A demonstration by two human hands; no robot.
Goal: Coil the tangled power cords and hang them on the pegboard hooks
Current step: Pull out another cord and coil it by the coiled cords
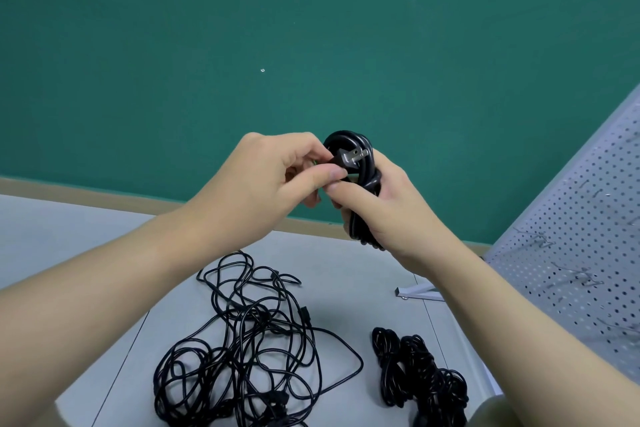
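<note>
Above the table (pixel 104 239), right hand (pixel 391 208) grips coiled cord (pixel 363 166); left hand (pixel 277 177) pinches its plug (pixel 348 160).

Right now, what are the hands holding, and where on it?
The right hand grips a coiled black power cord around its bundled middle; the left hand pinches its plug.

Both bare forearms were stretched forward and upward, and the two hands were brought together in the middle of the view, touching each other. The left hand (pixel 277 180) was turned with its back toward the camera; a plug (pixel 349 159) was pinched between its thumb and forefinger. The right hand (pixel 384 208) was held just beside it, and its fingers were curled around a coiled cord (pixel 360 222), with the thumb laid across the front.
</note>
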